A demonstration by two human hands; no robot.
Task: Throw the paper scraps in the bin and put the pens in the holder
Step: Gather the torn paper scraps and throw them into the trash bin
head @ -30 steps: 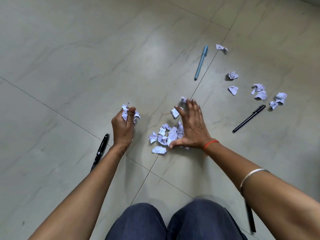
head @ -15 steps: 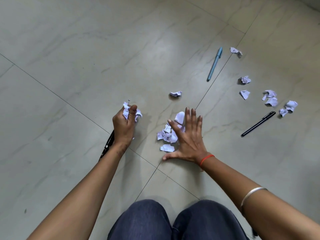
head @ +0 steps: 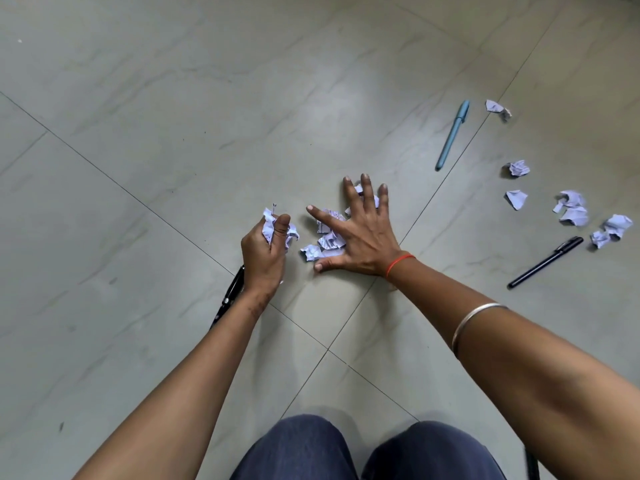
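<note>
My left hand (head: 264, 252) is closed around a bunch of crumpled white paper scraps (head: 268, 226) just above the tiled floor. My right hand (head: 358, 233) lies flat with fingers spread over a small pile of paper scraps (head: 325, 242) on the floor beside it. A black pen (head: 230, 292) lies partly hidden under my left wrist. Farther right lie a light blue pen (head: 453, 135), another black pen (head: 545, 262) and several loose scraps (head: 573, 209). No bin or pen holder is in view.
The floor is grey marble-look tile with thin grout lines (head: 114, 183). My knees in dark blue trousers (head: 363, 448) fill the bottom edge. A dark thin object (head: 530, 464) shows at the lower right beside my leg.
My right hand has reached farther forward and spread over the scrap that lay apart, drawing the pile toward my left hand. The left hand keeps its scraps and has barely moved.
</note>
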